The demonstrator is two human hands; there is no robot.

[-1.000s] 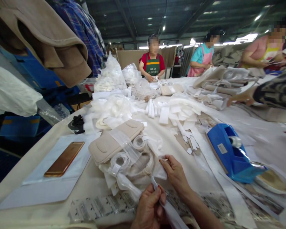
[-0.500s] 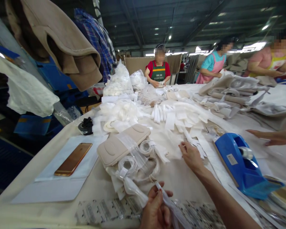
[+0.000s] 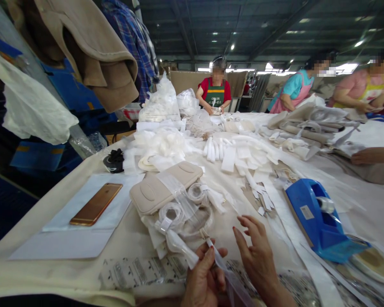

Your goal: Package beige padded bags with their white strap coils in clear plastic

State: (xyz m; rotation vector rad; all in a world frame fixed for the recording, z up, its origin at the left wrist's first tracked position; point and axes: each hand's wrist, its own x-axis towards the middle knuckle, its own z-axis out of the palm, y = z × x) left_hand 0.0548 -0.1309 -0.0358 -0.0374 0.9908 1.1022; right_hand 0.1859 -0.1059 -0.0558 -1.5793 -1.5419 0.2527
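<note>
My left hand (image 3: pixel 205 273) is closed around a strap wrapped in a thin white strip (image 3: pixel 222 262), near the front edge of the table. The strap runs up to a beige padded bag (image 3: pixel 163 187) with a clear band around its middle. Coiled, wrapped straps (image 3: pixel 172 216) lie against the bag's near side. To the right of the strap, my right hand (image 3: pixel 257 253) hovers with its fingers apart; I see nothing between them. Beyond it, small white paper slips (image 3: pixel 266 199) lie in a loose pile.
A blue tape dispenser (image 3: pixel 316 217) stands on the right. A phone (image 3: pixel 97 204) rests on pale sheets (image 3: pixel 60 247) at left. White wrapping material (image 3: pixel 161 145) is heaped behind the bag. Several co-workers stand around the table; a person's hand (image 3: pixel 371 155) reaches in at right.
My right hand has come back from the paper slips toward my left hand, its fingers spreading. My left hand keeps hold of the strap. The co-worker's hand at right has moved farther back.
</note>
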